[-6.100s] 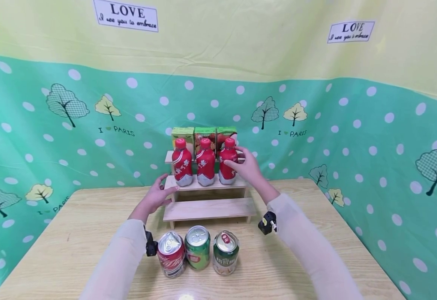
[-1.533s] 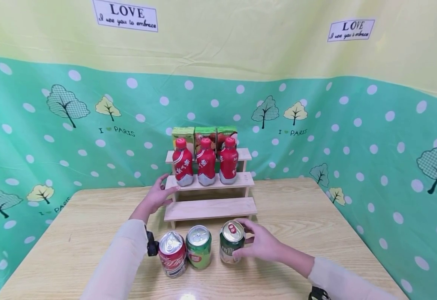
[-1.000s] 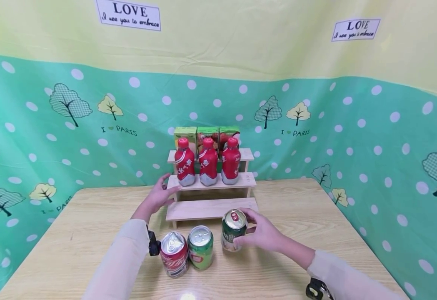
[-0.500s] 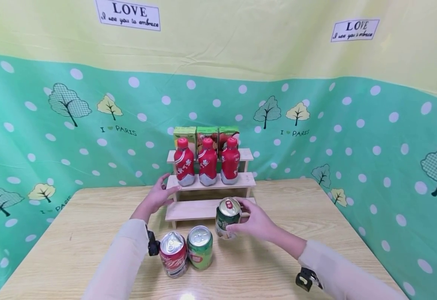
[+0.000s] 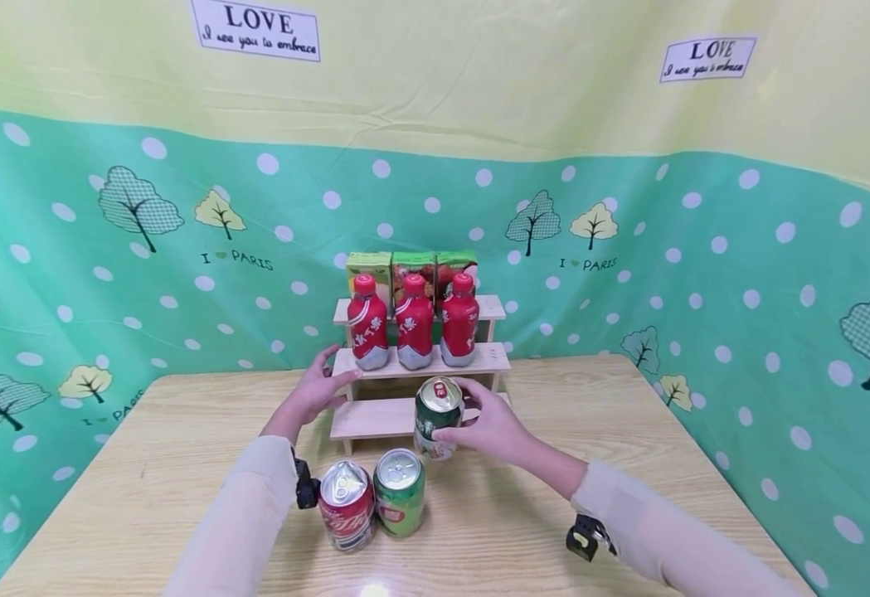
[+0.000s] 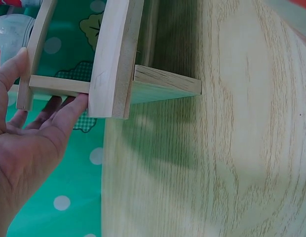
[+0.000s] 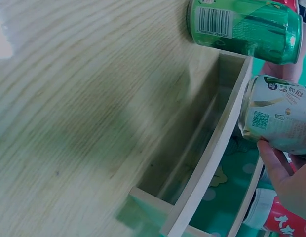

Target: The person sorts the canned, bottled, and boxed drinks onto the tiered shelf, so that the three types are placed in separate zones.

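Note:
My right hand (image 5: 498,431) grips a dark green and white drink can (image 5: 429,419) with a gold top and red tab. The can is upright in front of the lowest board of a stepped wooden display rack (image 5: 367,421), overlapping that board in the head view. In the right wrist view the can's pale lower part (image 7: 279,116) shows, with the fingertips at its side. My left hand (image 5: 308,400) holds the rack's left side. In the left wrist view its thumb (image 6: 17,64) is at the middle board's end and the fingers reach round the side rail (image 6: 59,85).
Three red bottles (image 5: 415,327) line the middle board, with three juice cartons (image 5: 369,264) behind on the top one. A red can (image 5: 348,518) and a light green can (image 5: 400,497) stand side by side on the table (image 5: 143,497) near my left wrist. A patterned cloth (image 5: 405,182) hangs behind.
My right hand left the right-hand red bottle, took hold of the dark green can and carried it from the table forward and slightly left to the lowest board. The left hand stayed on the rack.

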The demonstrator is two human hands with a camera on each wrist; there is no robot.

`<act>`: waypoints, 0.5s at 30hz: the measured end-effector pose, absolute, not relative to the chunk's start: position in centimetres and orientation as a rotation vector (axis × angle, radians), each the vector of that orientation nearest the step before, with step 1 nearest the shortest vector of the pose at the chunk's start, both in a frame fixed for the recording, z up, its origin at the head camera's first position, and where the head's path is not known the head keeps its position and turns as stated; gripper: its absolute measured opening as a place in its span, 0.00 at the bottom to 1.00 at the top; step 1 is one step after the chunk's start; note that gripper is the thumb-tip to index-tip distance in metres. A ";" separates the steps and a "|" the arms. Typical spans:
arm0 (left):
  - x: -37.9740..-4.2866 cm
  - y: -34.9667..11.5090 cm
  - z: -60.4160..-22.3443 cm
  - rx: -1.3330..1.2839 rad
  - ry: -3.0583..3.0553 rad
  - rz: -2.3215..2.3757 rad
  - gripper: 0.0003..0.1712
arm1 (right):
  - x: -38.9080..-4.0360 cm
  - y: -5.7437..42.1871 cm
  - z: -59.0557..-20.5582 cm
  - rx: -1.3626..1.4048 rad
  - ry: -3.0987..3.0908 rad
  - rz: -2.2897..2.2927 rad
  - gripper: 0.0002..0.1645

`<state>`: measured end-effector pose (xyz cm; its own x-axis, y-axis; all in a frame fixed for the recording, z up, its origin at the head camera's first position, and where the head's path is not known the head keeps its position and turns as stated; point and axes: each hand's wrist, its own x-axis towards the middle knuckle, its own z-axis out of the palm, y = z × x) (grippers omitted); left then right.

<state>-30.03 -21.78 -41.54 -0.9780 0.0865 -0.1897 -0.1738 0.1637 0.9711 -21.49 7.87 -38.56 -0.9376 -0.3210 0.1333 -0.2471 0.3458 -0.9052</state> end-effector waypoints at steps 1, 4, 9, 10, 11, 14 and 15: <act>-30.0 -21.8 -41.5 -0.094 2.235 1.910 0.49 | -21.5 7.7 -38.5 -0.538 2.518 -1.679 0.47; -30.0 -21.8 -41.5 -0.095 2.236 1.909 0.49 | -21.8 7.3 -38.3 -0.561 2.529 -1.662 0.47; -30.0 -21.8 -41.5 -0.102 2.242 1.897 0.50 | -22.1 6.4 -38.2 -0.582 2.554 -1.622 0.46; -30.0 -21.8 -41.5 -0.099 2.243 1.896 0.50 | -22.2 6.3 -38.2 -0.584 2.555 -1.624 0.46; -30.0 -21.8 -41.5 -0.097 2.242 1.896 0.50 | -22.2 6.1 -38.2 -0.589 2.554 -1.629 0.46; -30.0 -21.8 -41.5 -0.095 2.243 1.898 0.50 | -22.4 5.7 -38.3 -0.603 2.554 -1.635 0.45; -30.0 -21.8 -41.5 -0.094 2.241 1.901 0.50 | -22.4 5.5 -38.4 -0.611 2.550 -1.638 0.45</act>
<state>-30.02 -21.79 -41.46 -0.9778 0.0809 -0.1934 -0.1776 0.1705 0.9692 -22.45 5.54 -38.37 -0.9208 -0.3519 0.1683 -0.2994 0.3610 -0.8832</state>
